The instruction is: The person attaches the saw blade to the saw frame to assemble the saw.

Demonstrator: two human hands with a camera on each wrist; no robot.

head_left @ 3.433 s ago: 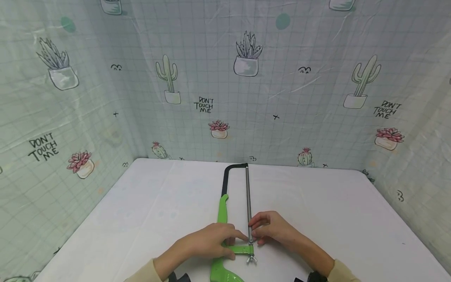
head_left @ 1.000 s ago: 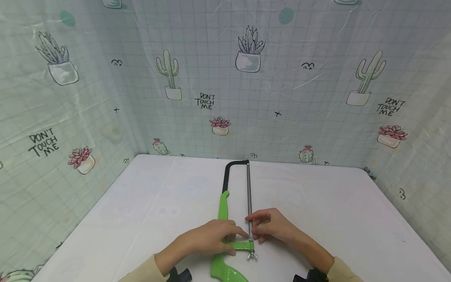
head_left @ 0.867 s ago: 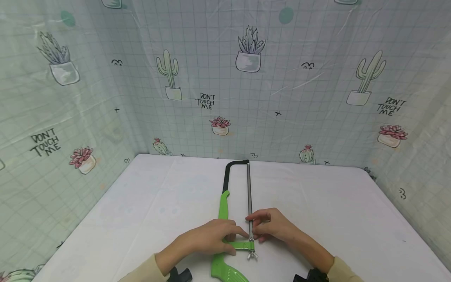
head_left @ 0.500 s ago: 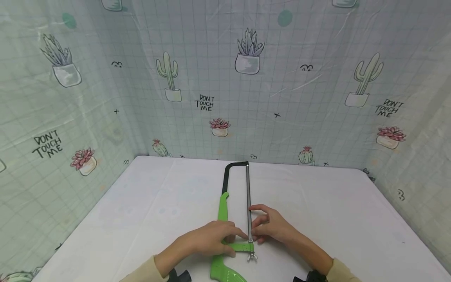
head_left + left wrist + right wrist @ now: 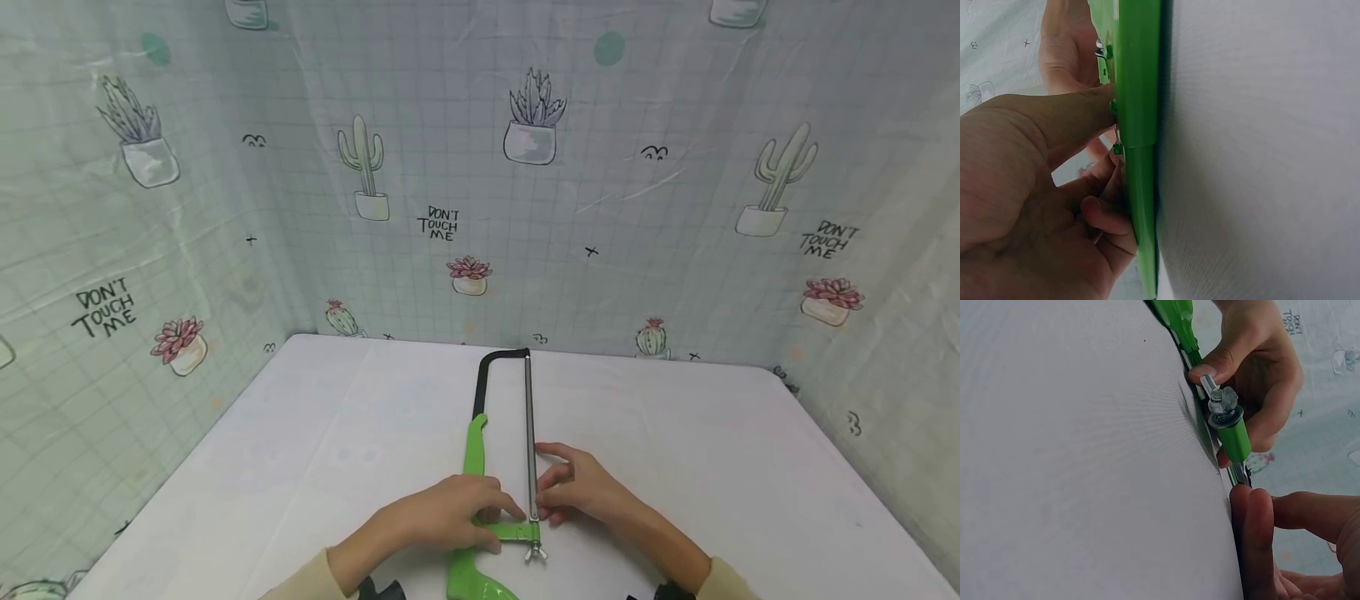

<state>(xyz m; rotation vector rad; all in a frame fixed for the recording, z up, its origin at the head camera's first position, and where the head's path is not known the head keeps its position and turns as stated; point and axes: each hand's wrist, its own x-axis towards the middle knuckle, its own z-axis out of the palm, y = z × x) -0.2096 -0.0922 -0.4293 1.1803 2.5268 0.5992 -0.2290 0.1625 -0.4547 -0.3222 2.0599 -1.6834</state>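
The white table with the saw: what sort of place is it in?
Probably a small booth made up for filming handwork, though I can't be sure: a cactus-print sheet hangs around the white table, and a green hacksaw lies on top.

Printed words "DON'T TOUCH ME" (image 5: 438, 223) three times in black capitals across the cactus-patterned cloth backdrop (image 5: 675, 275)

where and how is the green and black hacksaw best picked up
Probably by the broad green handle at the near end, coming from the person's side. The green and black hacksaw lies flat on the white table with that end toward the person, and the thin grey metal blade starts beyond the handle, on the right.
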